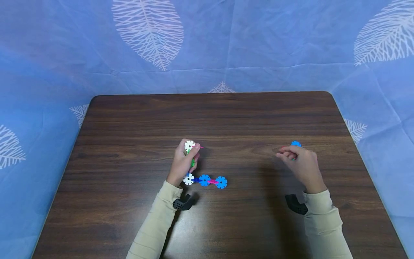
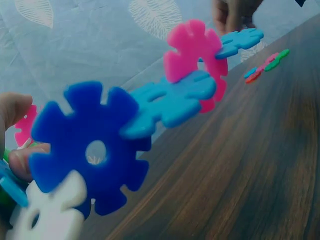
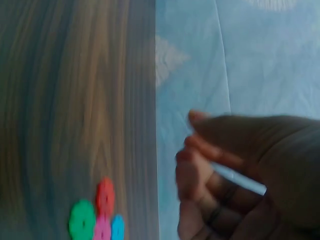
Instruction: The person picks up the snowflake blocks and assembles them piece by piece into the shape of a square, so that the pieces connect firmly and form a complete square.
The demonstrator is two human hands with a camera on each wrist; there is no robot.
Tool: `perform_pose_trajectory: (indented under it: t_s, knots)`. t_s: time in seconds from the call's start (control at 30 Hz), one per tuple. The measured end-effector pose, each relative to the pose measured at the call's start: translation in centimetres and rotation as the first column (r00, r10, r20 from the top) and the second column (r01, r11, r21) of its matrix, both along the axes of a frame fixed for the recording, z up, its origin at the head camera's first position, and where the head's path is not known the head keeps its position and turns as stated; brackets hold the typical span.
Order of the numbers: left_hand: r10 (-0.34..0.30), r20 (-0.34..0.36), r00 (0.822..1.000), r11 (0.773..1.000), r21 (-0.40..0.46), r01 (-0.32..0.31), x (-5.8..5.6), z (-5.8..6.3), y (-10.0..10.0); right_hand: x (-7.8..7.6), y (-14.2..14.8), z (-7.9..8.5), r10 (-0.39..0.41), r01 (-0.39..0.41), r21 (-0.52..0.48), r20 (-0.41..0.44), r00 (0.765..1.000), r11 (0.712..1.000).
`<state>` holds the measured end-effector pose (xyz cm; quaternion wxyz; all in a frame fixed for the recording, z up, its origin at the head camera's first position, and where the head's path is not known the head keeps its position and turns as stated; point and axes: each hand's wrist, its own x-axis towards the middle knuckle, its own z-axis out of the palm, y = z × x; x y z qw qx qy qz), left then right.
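Observation:
My left hand [image 1: 184, 162] grips a chain of interlocked notched plastic discs. A white disc [image 1: 189, 145] tops the gripped part, with green discs partly hidden by the fingers. From the hand the chain runs rightward through another white disc [image 1: 188, 179], a dark blue disc [image 2: 90, 150], a light blue disc [image 1: 204, 180], a pink disc [image 2: 195, 50] and a light blue end disc [image 1: 221, 182]. My right hand [image 1: 300, 163] hovers with loosely bent fingers near a small group of discs; nothing shows between the fingertips in the right wrist view.
Beside the right hand lie a green disc [image 3: 82, 220], a red disc [image 3: 105, 197], a pink disc [image 3: 102, 229] and a blue disc [image 1: 295, 143], close together on the dark wooden table [image 1: 207, 118]. Blue leaf-patterned cloth [image 1: 258, 43] surrounds the table's far and side edges.

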<state>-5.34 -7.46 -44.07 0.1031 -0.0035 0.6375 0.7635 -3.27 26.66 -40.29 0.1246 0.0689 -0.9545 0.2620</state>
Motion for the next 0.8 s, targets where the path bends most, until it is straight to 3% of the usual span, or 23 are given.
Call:
perform_pose_trajectory:
  t_s: [0.1,0.17,0.37,0.47,0.63,0.8]
  knots:
    - [-0.003,-0.003,1.0,1.0,-0.001,0.003,0.1,0.2,-0.1,0.8,1.6,0.3,-0.137,0.135,0.02,0.108,0.985,0.991]
    - [-0.005,-0.004,1.0,1.0,-0.001,0.005,0.2,0.3,-0.1,1.3,2.7,0.3,-0.223,0.22,0.034,0.171,0.96,0.975]
    - [-0.008,0.012,1.0,1.0,-0.002,0.008,0.2,0.5,-0.1,1.8,5.8,-0.9,-0.401,0.397,0.067,0.249,0.882,0.915]
    - [-0.001,0.028,1.0,1.0,-0.005,0.001,0.2,0.4,-0.2,1.7,6.9,-2.0,-0.441,0.439,0.074,0.277,0.854,0.896]
    - [-0.007,0.051,0.999,1.0,-0.023,0.008,0.2,0.6,-0.3,1.6,7.8,-3.5,-0.439,0.444,0.052,0.297,0.848,0.894]
    - [-0.01,0.044,0.999,0.998,-0.055,0.012,0.7,2.3,-0.2,1.2,7.9,-4.4,-0.463,0.47,0.061,0.321,0.826,0.881]
